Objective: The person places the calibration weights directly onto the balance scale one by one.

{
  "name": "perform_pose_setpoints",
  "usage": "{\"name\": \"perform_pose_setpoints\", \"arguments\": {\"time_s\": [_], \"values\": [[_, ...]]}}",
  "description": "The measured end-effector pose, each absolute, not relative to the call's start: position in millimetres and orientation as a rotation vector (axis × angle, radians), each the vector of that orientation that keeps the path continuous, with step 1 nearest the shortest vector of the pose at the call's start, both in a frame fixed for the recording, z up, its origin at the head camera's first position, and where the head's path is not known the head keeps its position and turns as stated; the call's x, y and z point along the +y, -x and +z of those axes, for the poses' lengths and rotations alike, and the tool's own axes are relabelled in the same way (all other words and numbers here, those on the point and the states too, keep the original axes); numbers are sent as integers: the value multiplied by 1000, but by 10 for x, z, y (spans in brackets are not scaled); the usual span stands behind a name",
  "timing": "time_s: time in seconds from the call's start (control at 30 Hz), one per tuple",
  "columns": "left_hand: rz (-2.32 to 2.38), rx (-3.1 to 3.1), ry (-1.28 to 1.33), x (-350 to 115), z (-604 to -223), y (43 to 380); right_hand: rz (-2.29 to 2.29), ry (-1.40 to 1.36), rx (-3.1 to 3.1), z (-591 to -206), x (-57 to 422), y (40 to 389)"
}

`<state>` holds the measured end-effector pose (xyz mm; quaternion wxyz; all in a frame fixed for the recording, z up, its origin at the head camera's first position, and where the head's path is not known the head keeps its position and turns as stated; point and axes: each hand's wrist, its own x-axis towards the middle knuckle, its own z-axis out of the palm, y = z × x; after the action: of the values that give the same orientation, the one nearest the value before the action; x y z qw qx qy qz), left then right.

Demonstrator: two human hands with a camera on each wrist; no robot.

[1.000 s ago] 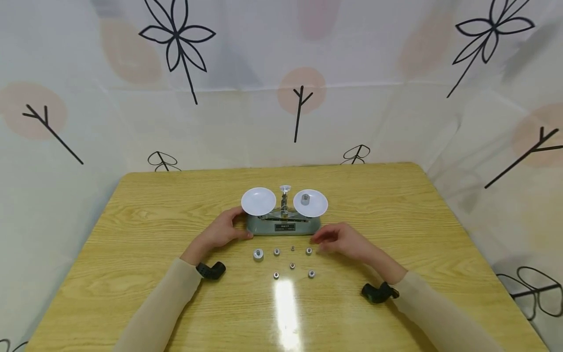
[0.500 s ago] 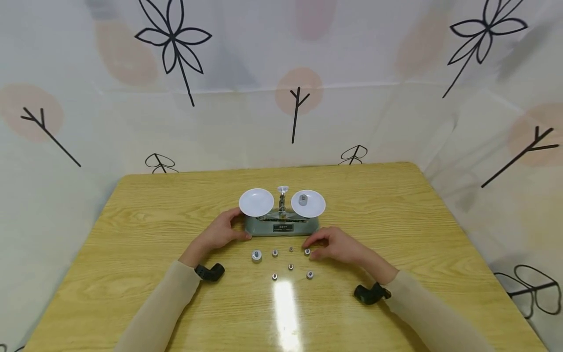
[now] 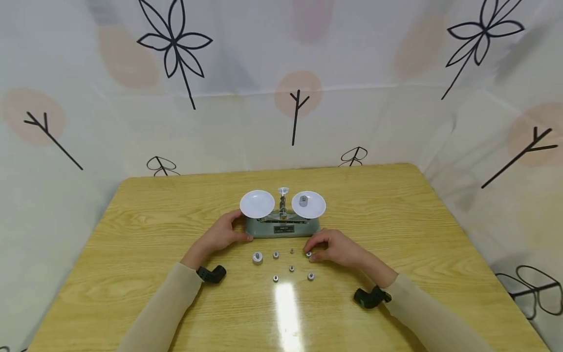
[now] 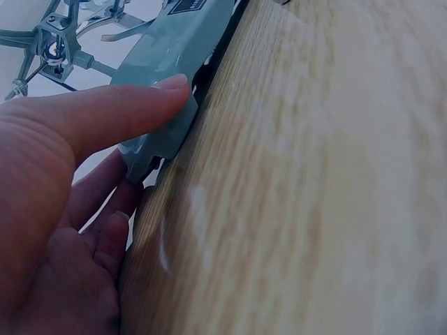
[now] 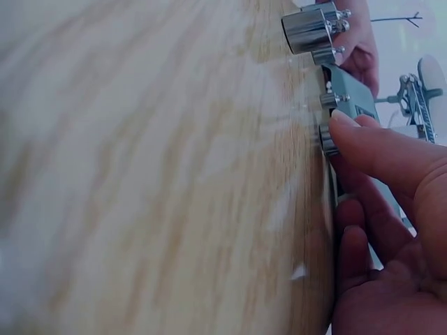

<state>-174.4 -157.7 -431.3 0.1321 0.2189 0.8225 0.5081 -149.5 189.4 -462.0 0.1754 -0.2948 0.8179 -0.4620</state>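
A grey-green balance scale [image 3: 264, 229] with two white pans stands near the table's middle. Its right pan [image 3: 317, 208] bears a metal weight [image 3: 303, 201]; nothing lies on the left pan [image 3: 257, 204]. My left hand [image 3: 222, 232] grips the left end of the base, the thumb along its front in the left wrist view. In front of the scale's right end, my right hand [image 3: 336, 248] pinches a small metal weight [image 5: 326, 142] between thumb and index finger. The weight is partly hidden by the fingertips and sits right at the tabletop.
Several loose weights stand on the wooden table [image 3: 374, 195] before the scale, among them a larger weight [image 3: 257, 257], a tiny weight [image 3: 292, 250] and a nearer weight [image 3: 311, 276]. A patterned cloth [image 3: 246, 122] hangs behind the table.
My right hand has moved left from beside the small weight, and its thumb and index finger have closed on it. The left hand has stayed on the scale's base.
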Motion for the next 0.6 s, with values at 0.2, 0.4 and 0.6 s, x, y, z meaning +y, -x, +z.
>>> {"name": "perform_pose_setpoints", "arguments": {"time_s": [0.2, 0.4, 0.6], "values": [[1479, 2389, -626, -1582, -4486, 1830, -1334, 848, 2305, -4604, 1901, 1479], [1480, 2403, -629, -1623, -4667, 1922, -1318, 842, 2337, -4610, 1905, 1478], [1463, 2411, -640, -1642, -4676, 1924, -1335, 810, 2322, -4600, 1909, 1457]]}}
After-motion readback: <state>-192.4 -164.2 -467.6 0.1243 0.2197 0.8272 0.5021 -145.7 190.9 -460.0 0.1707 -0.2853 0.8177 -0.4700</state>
